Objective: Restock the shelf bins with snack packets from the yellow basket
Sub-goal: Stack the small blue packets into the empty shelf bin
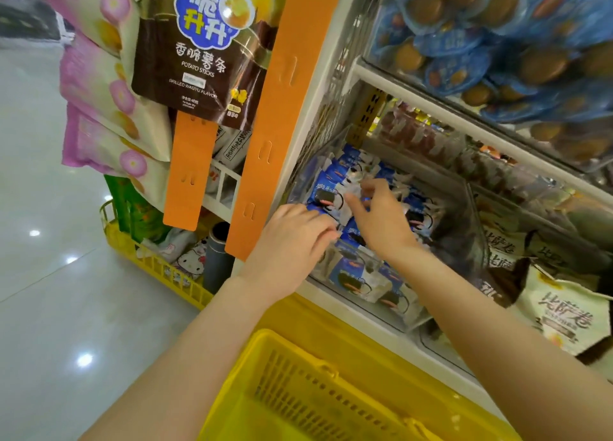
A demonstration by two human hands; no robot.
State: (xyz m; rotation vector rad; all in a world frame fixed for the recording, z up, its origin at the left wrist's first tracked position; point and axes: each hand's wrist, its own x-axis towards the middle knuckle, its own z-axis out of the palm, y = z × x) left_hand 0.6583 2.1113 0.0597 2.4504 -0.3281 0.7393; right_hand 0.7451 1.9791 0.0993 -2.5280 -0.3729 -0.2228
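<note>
Bin: the clear bin [471, 228] is heaped with blue snack packets [326, 188].
Basket: your yellow basket [263, 334], just below the bin's front, shows no packets; this bin looks nearly restocked.
Left hand [295, 238]: at the bin's front-left, fingers curled onto packets; whether it grasps one is unclear.
Right hand [378, 215]: mid-bin, fingers spread loose on packets.
Hidden: the basket's near end is cut off.

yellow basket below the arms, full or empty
Empty as far as shown: inside the yellow basket only bare slotted wall and floor show, no packets. Its near part is cut off by the frame.
</note>
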